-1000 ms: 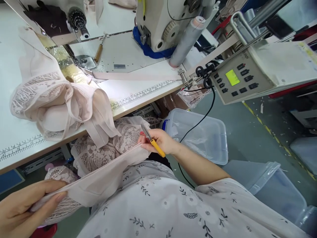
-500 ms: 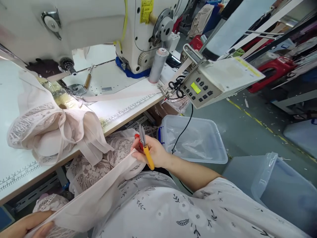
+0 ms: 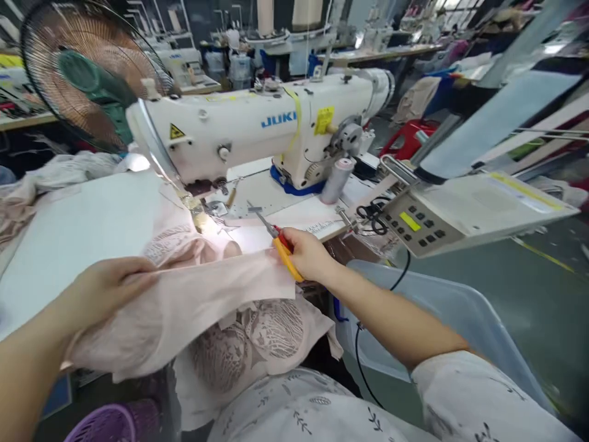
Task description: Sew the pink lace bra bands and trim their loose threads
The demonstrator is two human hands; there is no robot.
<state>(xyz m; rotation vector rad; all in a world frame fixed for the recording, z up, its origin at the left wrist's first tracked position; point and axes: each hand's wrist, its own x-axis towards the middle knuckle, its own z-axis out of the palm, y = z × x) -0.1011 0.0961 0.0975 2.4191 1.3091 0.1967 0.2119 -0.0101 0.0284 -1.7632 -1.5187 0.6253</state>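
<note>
My left hand [image 3: 103,288] pinches the top edge of a pale pink bra [image 3: 221,282], whose side band is stretched level above the front edge of the table. My right hand [image 3: 310,256] is closed round scissors [image 3: 288,259] with orange and red handles, blades pointing up and left. Its fingers also touch the band's right end. Below the band a lace-cupped bra [image 3: 276,331] hangs against the lap. Behind it, another pink bra [image 3: 172,245] lies by the needle area of the sewing machine [image 3: 248,126], partly hidden by the held one.
A control box [image 3: 432,215] hangs at the right, over a clear plastic bin [image 3: 442,301]. A thread cone [image 3: 337,181] stands by the machine. A fan [image 3: 92,73] is at the back left, and a purple basket [image 3: 110,423] sits on the floor.
The view has tilted up, showing the whole machine and the fan. Both hands have risen with the bra, from lap height to the table edge. The scissors stay in my right hand.
</note>
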